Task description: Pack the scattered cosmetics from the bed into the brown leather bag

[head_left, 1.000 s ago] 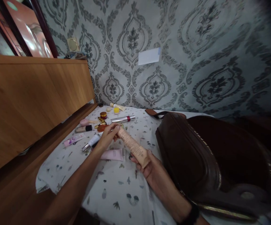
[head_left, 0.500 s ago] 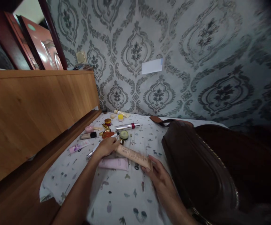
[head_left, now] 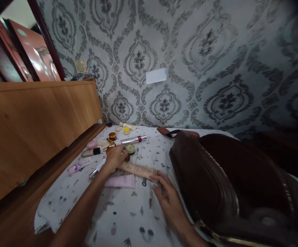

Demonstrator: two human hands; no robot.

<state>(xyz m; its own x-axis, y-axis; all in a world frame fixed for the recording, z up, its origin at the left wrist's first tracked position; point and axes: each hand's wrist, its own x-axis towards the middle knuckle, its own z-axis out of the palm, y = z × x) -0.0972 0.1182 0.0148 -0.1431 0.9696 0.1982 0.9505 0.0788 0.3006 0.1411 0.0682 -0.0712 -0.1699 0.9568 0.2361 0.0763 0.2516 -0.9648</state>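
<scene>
Beige tube point(head_left: 138, 170) lies slantwise just beyond the pink tube point(head_left: 120, 181) on the patterned cloth point(head_left: 128, 212). We read this as handling or settling it. Our right hand point(head_left: 171, 202) is loosely spread, fingertips at its flat end, thumb apart. Our left hand point(head_left: 115, 158) covers the other end; we cannot tell its grip. Any shift calls for clearing the green-lidded jar point(head_left: 130, 149) near our left fingers.

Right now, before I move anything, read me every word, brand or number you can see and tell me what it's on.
No text is readable.
Beige tube: rows of print, too blurred.
Pink tube: faint marks, too small to read.
White strip on the wall: no writing I can make out.
</scene>
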